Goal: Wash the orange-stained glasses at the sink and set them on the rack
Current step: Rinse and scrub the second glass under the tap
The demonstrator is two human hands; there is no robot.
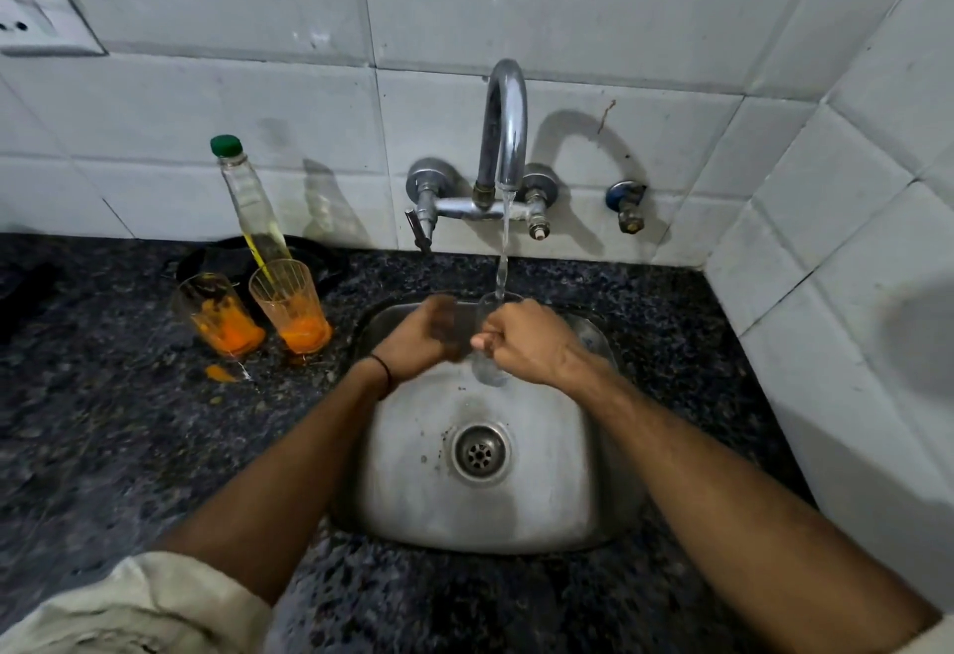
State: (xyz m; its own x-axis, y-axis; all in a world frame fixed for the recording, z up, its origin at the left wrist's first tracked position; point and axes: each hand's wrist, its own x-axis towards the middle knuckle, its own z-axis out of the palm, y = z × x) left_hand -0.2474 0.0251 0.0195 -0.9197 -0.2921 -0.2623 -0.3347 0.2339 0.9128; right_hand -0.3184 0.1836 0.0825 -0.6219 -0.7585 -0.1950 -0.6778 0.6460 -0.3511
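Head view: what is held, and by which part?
The right hand grips a clear glass round its middle. The left hand is blurred beside it; its hold cannot be told.

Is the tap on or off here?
On. A stream of water falls from the tap spout onto the glass over the sink.

Cream sleeve, black wristband
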